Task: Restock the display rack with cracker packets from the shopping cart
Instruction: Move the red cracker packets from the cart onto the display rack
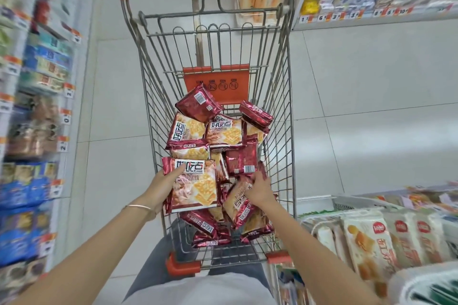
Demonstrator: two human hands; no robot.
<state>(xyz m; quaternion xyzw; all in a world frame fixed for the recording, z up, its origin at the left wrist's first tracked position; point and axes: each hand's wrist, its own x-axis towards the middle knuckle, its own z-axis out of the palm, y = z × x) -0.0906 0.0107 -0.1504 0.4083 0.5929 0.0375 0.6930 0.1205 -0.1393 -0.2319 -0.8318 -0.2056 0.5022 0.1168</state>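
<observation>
Cracker packets [224, 136], glossy dark-red wrappers with cream fronts picturing square crackers, lie heaped in the basket of the grey wire shopping cart [281, 106] with a red-orange handle. Some lie face up, others back up with barcodes showing. At the cart's near end, the left hand [161, 188] holds one large face-up packet [195, 188] by its left edge, thumb across the top corner, above the heap. A thin gold-coloured bangle [138, 207] circles that wrist. Toward the cart's right wall, the right hand [259, 189] reaches into the heap, fingers curled over the upper edge of a tilted packet [239, 208]. An orange plastic seat flap [218, 82] stands at the cart's far end. Right of the cart, a low white rack [319, 198] carries pale cream packets [366, 238]; left of the cart, blurred shelves [37, 106] hold blue and brown goods.
</observation>
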